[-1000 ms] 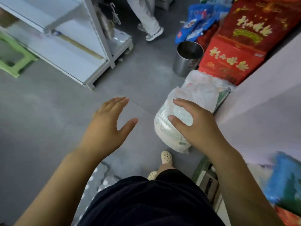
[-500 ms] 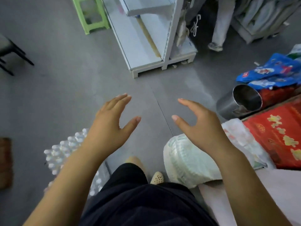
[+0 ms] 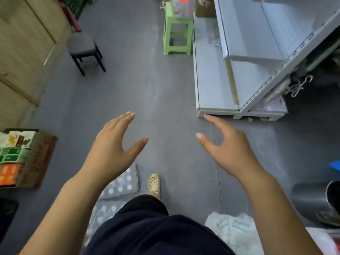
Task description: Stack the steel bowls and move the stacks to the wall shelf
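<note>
No steel bowls show in the head view. My left hand point(image 3: 112, 150) and my right hand point(image 3: 230, 150) are held out in front of me over the grey floor, both with fingers spread and nothing in them. A white metal shelf unit point(image 3: 244, 57) stands ahead to the right, its boards bare apart from a few small items at the back. A steel pot point(image 3: 311, 201) lies on its side at the lower right edge. A plastic-wrapped white package point(image 3: 233, 230) sits on the floor by my right leg.
A green plastic stool point(image 3: 177, 32) stands ahead beside the shelf unit. A dark stool with a grey seat point(image 3: 83, 46) is at the upper left next to wooden cabinets point(image 3: 24, 52). A cardboard box of goods point(image 3: 24, 157) lies at left. A pack of bottles point(image 3: 117, 186) is at my feet.
The view has swung left, away from the red boxes and the white package. My right hand has come off the package. Both hands stay spread in front of me.
</note>
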`<action>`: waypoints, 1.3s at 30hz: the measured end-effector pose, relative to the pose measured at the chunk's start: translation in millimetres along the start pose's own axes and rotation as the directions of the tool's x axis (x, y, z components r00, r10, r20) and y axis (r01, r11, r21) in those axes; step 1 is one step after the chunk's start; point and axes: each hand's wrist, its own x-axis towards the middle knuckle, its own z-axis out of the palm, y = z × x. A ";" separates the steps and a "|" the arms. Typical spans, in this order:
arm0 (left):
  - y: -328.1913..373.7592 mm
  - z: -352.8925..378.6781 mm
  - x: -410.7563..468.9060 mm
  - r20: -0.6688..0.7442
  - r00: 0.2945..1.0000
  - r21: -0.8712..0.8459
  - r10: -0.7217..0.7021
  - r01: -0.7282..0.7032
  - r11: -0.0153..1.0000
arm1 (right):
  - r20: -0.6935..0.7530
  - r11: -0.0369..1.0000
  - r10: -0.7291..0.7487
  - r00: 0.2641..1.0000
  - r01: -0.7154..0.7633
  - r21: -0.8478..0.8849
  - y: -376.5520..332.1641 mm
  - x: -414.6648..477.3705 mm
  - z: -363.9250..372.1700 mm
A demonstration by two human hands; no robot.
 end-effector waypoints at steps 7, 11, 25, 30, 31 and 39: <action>-20.6 -63.7 148.2 -0.015 0.992 0.098 0.125 -0.123 0.988 | -0.042 0.998 -0.051 0.998 0.052 0.022 -59.7 141.7 14.6; -11.2 -69.9 212.3 -0.030 0.990 0.060 0.139 -0.137 0.989 | -0.042 0.997 -0.069 0.997 0.070 0.017 -74.4 204.5 10.0; 47.0 -66.7 493.8 -0.122 0.983 0.065 0.138 -0.131 0.989 | -0.072 0.993 -0.113 0.991 0.115 0.037 -66.3 490.4 -79.0; 72.6 -62.4 582.6 -0.175 0.976 0.027 0.128 -0.126 0.992 | -0.065 0.989 -0.144 0.987 0.146 0.025 -64.5 585.6 -115.8; 75.8 -62.0 597.9 -0.180 0.975 0.024 0.128 -0.125 0.992 | -0.073 0.988 -0.147 0.986 0.150 0.031 -65.3 601.6 -120.8; 89.3 -61.9 731.0 -0.160 0.971 0.025 0.177 -0.175 0.984 | -0.172 0.991 -0.135 0.976 0.131 -0.032 -62.6 713.7 -146.2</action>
